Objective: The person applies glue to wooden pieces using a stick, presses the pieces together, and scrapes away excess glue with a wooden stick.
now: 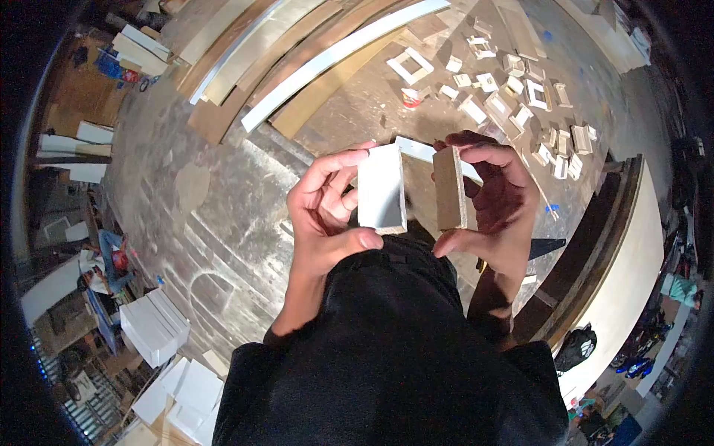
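Note:
My left hand (331, 204) is closed around a small white-faced board piece (380, 187), its thumb at the lower edge and fingers along the top and back. Opposite it, my right hand (500, 199) grips a brown board piece (448, 190) with a rough, chipboard-like edge, thumb below and fingers above. The two pieces are held upright in front of my body, with a gap between them at their near ends. Behind them a white strip (416, 149) shows in part; whether it touches either piece I cannot tell.
Long boards (327, 68) lie across the floor ahead. Several small wooden frames and offcuts (498, 110) are scattered at the upper right. A long white-topped bench (632, 253) stands at right. Stacked white panels (155, 327) and a seated person (104, 267) are at left.

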Tool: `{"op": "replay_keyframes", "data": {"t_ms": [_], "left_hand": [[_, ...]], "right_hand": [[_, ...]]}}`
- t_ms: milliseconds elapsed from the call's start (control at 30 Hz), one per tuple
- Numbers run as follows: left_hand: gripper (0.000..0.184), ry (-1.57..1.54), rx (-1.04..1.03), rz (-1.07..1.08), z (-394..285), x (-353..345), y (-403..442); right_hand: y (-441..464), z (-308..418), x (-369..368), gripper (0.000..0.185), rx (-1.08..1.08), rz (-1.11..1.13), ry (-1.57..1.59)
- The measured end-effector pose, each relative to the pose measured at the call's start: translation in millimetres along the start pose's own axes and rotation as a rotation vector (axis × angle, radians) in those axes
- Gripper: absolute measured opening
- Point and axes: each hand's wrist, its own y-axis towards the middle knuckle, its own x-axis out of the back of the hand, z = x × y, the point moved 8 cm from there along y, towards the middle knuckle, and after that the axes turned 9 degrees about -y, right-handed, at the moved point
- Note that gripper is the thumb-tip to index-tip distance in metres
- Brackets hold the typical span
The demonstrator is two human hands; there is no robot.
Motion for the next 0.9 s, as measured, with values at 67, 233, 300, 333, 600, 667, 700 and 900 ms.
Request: {"op": "replay_keyframes", "data": {"t_ms": [67,233,300,333,600,667,700,900], "left_hand": [[0.085,0.061,-0.041,0.067,-6.0,-9.2,-0.2],[0.081,0.175,-0.093,0.165,-15.7,-21.0,-0.1],[0.079,0.209,-0.106,0.191,-18.5,-24.8,-0.5],[0.079,0.224,-0.105,0.207,-19.3,-27.0,-1.0],[0.078,0.207,-0.101,0.206,-19.8,-33.0,-4.3],[0.078,0.223,-0.104,0.215,-20.3,-35.0,-4.0],[0.078,0.223,-0.105,0.214,-20.2,-35.3,-3.5],[0.08,0.238,-0.099,0.229,-17.2,-38.5,-2.6]], "right_hand": [[-0.2,4.7,-0.9,0.093,0.026,0.033,-0.029],[0.2,13.7,-9.1,0.096,0.067,0.123,-0.089],[1.2,18.1,-11.0,0.099,0.124,0.126,-0.064],[1.6,17.4,-10.6,0.099,0.123,0.127,-0.065],[1.3,16.0,-10.7,0.103,0.156,0.131,-0.139],[0.7,15.1,-11.7,0.104,0.144,0.129,-0.129],[0.7,14.2,-11.8,0.104,0.134,0.126,-0.118],[0.4,11.0,-11.0,0.106,0.125,0.125,-0.123]]}}
